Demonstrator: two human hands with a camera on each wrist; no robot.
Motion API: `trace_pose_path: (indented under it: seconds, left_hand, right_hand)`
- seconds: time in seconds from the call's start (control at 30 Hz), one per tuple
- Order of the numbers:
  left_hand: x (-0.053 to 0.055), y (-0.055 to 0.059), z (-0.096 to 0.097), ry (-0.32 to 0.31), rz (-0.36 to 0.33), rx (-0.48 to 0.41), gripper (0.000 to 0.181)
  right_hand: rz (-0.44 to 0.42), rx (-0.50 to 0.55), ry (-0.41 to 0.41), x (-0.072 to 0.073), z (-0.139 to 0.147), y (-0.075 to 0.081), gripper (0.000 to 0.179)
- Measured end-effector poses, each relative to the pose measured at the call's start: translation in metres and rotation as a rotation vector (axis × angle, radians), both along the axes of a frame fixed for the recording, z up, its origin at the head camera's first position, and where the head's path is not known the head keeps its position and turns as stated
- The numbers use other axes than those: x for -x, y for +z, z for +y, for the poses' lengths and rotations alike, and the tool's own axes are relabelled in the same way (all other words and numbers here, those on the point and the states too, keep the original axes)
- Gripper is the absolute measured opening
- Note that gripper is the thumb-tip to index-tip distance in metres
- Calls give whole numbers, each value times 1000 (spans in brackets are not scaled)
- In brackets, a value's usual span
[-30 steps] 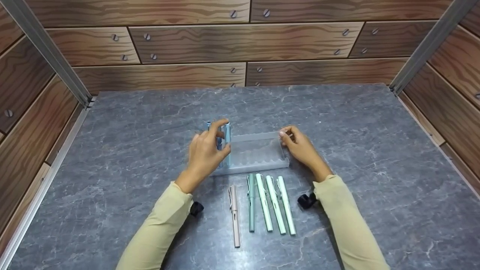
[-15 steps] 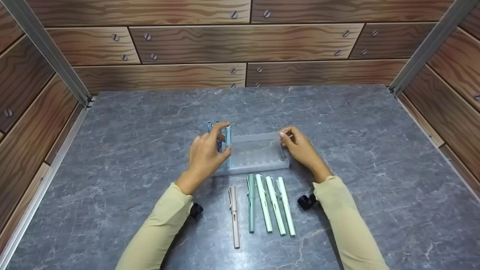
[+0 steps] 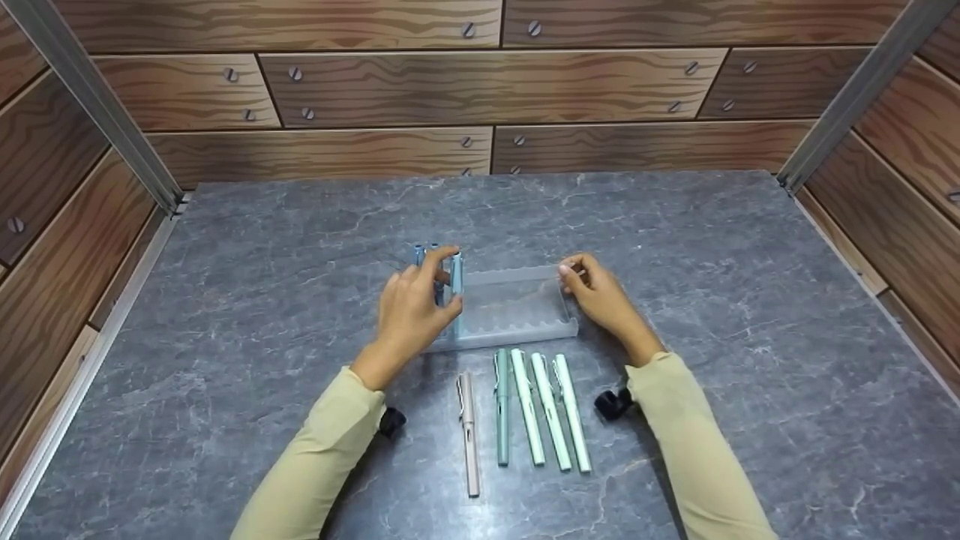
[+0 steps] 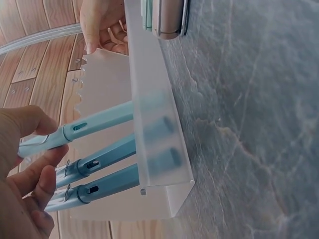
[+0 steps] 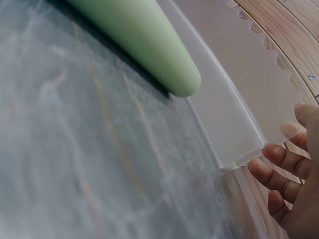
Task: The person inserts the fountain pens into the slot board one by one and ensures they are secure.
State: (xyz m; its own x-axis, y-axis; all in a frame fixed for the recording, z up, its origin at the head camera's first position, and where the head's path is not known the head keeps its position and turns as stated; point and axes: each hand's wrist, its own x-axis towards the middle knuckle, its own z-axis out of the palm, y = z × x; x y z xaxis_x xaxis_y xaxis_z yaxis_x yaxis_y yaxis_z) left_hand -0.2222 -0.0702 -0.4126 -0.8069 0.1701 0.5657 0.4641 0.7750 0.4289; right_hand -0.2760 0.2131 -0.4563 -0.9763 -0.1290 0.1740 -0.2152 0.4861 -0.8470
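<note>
At the tray's (image 3: 525, 331) left end, two blue pens (image 4: 114, 185) stand side by side, their lower ends behind its frosted front wall, which probably keeps them in line. Just right of them, the left hand (image 3: 409, 304) pinches the light blue pen (image 4: 104, 119) near its upper end between thumb and forefinger, a narrow grip that seems meant to steer it while leaving its low end free inside the tray. In front of the tray lie the brown pen (image 3: 469, 435), the green pen (image 3: 502, 412) and three mint pens (image 3: 551, 412), apparently spread for easy picking. At the tray's far right corner the right hand (image 3: 600, 292) holds the edge in curled fingertips, likely to steady it; how firmly is hard to tell. Compared with a second ago, the light blue pen's top sits slightly lower, and the right hand is unmoved.
</note>
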Motion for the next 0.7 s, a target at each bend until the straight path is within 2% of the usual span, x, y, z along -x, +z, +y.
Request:
trace_pose_path:
  seconds: [0.27,0.5,0.6,0.7]
  left_hand:
    - [0,2,0,-14,-57,2,59]
    - [1,0,0,-28,-6,12,58]
    - [2,0,1,-31,14,7,57]
    - [2,2,1,-27,23,17,57]
  right_hand:
    - [-20,2,-4,-3,-3,5,23]
    - [-33,-39,9,-25,-14,36,23]
    - [-36,-29,10,-27,-15,39,23]
    - [-27,-17,6,-22,-12,32,23]
